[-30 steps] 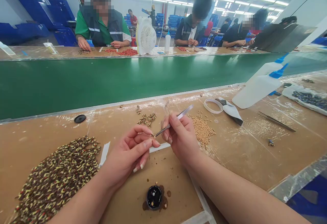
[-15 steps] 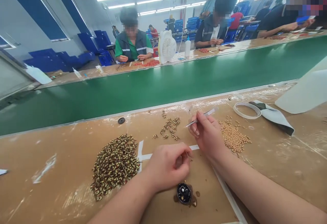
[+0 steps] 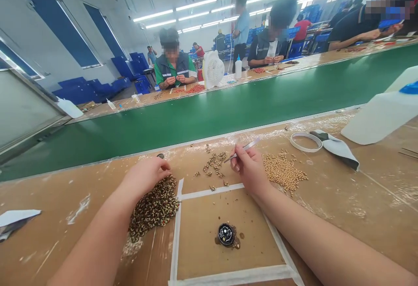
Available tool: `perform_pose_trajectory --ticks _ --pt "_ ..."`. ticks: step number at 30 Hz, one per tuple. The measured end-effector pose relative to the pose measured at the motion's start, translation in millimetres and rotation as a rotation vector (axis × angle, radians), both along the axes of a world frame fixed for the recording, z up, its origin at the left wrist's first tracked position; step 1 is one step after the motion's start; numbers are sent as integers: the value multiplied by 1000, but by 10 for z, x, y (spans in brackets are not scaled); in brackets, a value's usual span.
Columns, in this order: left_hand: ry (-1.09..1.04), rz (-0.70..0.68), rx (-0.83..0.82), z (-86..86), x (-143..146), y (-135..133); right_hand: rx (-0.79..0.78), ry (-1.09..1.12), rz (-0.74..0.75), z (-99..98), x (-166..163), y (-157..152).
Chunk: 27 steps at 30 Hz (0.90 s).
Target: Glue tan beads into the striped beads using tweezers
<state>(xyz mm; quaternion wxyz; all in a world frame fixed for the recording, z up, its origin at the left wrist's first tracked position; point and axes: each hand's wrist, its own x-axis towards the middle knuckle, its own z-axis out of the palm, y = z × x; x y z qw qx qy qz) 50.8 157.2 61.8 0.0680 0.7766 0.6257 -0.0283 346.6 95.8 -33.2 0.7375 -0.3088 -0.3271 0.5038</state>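
My left hand (image 3: pixel 145 175) rests at the upper edge of a heap of small dark-and-cream curled pieces (image 3: pixel 156 207), fingers bent together; whatever they pinch is hidden. Tweezers (image 3: pixel 251 143) sit in my right hand (image 3: pixel 250 168), their tip pointing left toward a loose scatter of similar pieces (image 3: pixel 214 163). Right of that hand lies a pile of small beige beads (image 3: pixel 285 173). Inside a square of white tape (image 3: pixel 209 191) stands a small black round cup (image 3: pixel 226 234) with dark, shiny contents and wet spots around it.
A tape roll (image 3: pixel 306 143), a folded grey-white sheet (image 3: pixel 341 150) and a large translucent jug (image 3: pixel 379 116) stand to the right. A green conveyor belt (image 3: pixel 196 122) runs across beyond the table. Co-workers sit on its far side, near a white fan (image 3: pixel 213 69).
My left hand has moved left from beside the tweezers to the dark-and-cream heap. Two pieces now lie by the upper tape strip. My right hand keeps the tweezers. The view has shifted slightly.
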Motion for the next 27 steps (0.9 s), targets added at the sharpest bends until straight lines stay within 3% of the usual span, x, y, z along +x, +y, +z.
perform_pose_trajectory --ticks 8,11,15,18,21,27 --pt "-111 -50 -62 -279 -84 164 7 8 9 -6 -6 28" --pt "-151 -57 -91 -286 -123 177 10 74 55 -6 4 48" --pt "-195 -3 -64 -218 -90 96 26 269 252 19 56 70" --pt "-318 3 9 -146 132 -84 63 411 393 58 107 46" --pt "-600 -67 29 -163 500 -311 113 471 505 93 140 -5" --pt "-1112 -133 -113 -600 1046 -541 126 407 609 93 154 -32"
